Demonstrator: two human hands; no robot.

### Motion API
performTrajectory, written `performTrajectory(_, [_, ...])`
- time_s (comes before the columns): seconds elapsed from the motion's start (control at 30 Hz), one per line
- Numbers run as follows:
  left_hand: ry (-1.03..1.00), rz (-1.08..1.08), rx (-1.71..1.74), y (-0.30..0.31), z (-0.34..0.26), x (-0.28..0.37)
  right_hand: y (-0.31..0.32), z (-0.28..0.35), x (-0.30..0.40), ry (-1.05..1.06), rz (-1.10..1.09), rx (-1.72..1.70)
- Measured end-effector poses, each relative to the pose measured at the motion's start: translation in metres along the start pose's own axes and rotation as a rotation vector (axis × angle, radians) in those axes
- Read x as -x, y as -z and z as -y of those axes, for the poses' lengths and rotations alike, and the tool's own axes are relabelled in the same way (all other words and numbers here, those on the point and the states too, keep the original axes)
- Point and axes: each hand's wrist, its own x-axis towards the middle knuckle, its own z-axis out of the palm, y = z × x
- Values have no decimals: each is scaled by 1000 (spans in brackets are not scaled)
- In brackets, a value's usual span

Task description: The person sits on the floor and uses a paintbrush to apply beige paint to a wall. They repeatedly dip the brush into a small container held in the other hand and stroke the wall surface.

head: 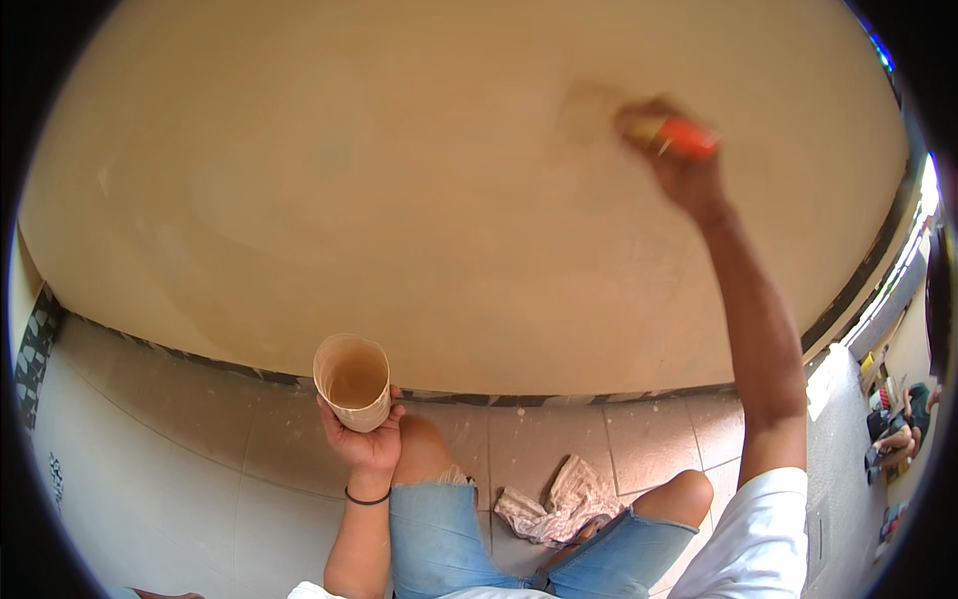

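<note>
My left hand [368, 447] cups a round, beige container [367, 419] from below and behind. Its rim is uneven, and a light brown liquid [359, 382] shows inside. Up and to the right, my right hand [687, 176] grips a tool with a red-orange and yellow handle [685, 139], apparently a paintbrush. Motion blurs both this hand and the tool, and the bristles cannot be made out. The hand is close against a broad tan wall [449, 187]; whether the tool touches it cannot be told. Darker, blurry marks lie on the wall just left of the hand.
A crumpled, stained cloth [565, 502] lies on the tiled floor [292, 442] between my bent legs. Along the wall's foot runs a dark patterned baseboard [516, 400]. Another person [902, 427] sits low at the far right, beyond an opening, near several small objects.
</note>
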Motion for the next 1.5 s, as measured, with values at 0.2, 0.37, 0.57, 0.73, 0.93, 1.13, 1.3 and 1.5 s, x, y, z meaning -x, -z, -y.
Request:
performTrajectory(0.2, [3,-29,7,1,0,-2,-12,22,-5,427,-299,571])
performTrajectory(0.37, [28,-22,15,-7,3,-4,-164,31,119,534,115,431])
performTrajectory(0.57, [-7,32,-28,6,1,-4,-208,19,170,256,225,131])
performTrajectory(0.73, [-32,19,-28,23,-6,-1,-118,8,80,144,-362,30])
performTrajectory(0.93, [-5,23,-8,21,-1,-5,-166,26,117,367,-244,442])
performTrajectory(1.13, [-6,-1,-24,16,-2,-2,-200,36,169,146,-53,103])
performTrajectory(1.3, [-29,-20,-67,16,-8,1,-90,-17,148,-205,-808,-218])
performTrajectory(1.5, [-18,-18,-99,-1,3,1,-14,-58,102,0,-981,485])
